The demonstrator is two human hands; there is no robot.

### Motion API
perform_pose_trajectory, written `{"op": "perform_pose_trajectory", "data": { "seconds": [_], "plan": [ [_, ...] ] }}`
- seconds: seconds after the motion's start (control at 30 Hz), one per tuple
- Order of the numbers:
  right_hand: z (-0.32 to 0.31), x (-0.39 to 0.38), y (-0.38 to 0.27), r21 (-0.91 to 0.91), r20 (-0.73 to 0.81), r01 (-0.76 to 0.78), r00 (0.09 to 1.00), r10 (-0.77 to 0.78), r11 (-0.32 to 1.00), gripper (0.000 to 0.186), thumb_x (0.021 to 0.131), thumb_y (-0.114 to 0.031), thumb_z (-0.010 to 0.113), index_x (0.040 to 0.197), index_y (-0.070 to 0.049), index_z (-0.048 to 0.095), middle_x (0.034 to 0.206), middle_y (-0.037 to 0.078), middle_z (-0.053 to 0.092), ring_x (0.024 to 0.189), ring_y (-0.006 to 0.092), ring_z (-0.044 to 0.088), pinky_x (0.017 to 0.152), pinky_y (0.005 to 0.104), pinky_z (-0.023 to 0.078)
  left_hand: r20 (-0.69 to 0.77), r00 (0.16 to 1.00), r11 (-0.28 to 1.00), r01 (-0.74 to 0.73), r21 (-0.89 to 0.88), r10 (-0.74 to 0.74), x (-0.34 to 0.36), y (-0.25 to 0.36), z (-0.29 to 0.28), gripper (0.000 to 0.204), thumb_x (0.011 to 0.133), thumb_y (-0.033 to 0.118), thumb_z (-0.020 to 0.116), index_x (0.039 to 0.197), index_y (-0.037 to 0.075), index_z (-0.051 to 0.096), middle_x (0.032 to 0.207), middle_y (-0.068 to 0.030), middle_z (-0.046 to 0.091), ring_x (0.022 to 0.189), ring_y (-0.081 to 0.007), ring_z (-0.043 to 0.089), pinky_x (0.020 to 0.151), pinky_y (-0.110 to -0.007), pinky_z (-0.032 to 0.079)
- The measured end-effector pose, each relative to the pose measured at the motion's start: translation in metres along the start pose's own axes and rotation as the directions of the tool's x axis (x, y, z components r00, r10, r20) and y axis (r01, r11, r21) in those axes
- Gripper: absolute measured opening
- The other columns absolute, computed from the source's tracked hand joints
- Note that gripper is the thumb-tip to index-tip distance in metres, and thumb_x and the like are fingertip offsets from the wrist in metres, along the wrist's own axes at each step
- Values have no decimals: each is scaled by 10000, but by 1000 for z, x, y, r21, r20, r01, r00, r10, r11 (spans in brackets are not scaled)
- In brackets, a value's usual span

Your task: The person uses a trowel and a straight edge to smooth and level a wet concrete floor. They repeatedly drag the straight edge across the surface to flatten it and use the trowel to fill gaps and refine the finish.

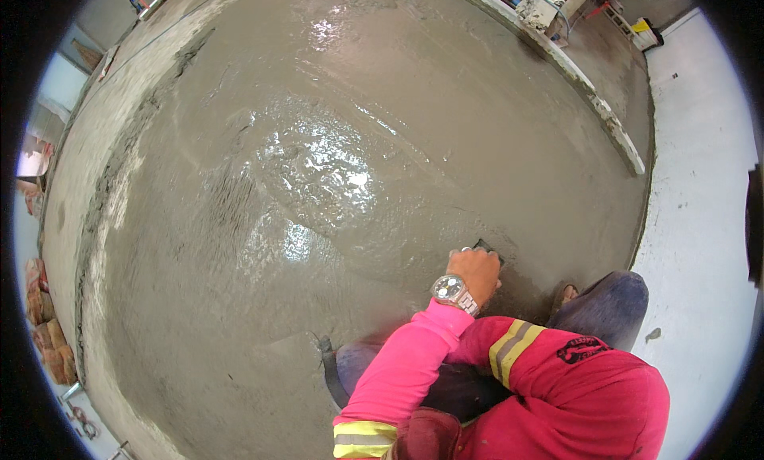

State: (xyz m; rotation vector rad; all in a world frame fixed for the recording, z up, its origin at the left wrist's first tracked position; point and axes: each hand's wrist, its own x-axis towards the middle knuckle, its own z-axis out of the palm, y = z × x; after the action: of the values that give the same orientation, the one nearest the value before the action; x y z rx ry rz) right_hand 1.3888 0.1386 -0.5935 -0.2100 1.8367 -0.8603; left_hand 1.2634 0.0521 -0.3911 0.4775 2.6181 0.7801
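My left hand (475, 274), with a metal watch (450, 290) on its wrist, is closed with the knuckles up. It grips a hand trowel (487, 251), of which only a dark edge shows past the fingers. The tool is down at the wet grey cement (382, 245) spread over the floor. My right sleeve (549, 352) bends in behind the left forearm, and the right hand is hidden from sight.
My bent knee (613, 305) and a sandalled foot (566, 294) are close by on the right. A white wall (696, 181) rises at the right. A low raised edging strip (593, 98) crosses the far right, with tools and buckets beyond. Stacked bags (49, 333) stand far left.
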Motion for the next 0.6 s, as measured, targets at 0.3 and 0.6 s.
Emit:
{"op": "perform_pose_trajectory", "data": {
  "seconds": [0.3, 0.6],
  "plan": [
    [-3, -1, 4, 6, -14, -39, 999, 40, 999, 533, 748, -218, 657, 1231, -52, 507, 946, 156, 638, 790, 292, 611, 723, 396, 488, -22, 1000, 1000, -22, -10, 21, 11, -4, -5, 368, 740, 377, 719, 947, 88, 626, 869, -116, 643, 793, -292, 655, 664, -401, 512],
    [-53, 0, -9, -121, -19, -6, 1000, 3, 993, 500, 744, -223, 655, 1202, -57, 544, 974, 161, 644, 831, 319, 615, 755, 412, 485, -27, 1000, 1000, 4, 7, -4, 9, 1, -18, 316, 760, 351, 701, 905, 77, 639, 854, -105, 651, 814, -280, 656, 686, -407, 513]
  ]
}}
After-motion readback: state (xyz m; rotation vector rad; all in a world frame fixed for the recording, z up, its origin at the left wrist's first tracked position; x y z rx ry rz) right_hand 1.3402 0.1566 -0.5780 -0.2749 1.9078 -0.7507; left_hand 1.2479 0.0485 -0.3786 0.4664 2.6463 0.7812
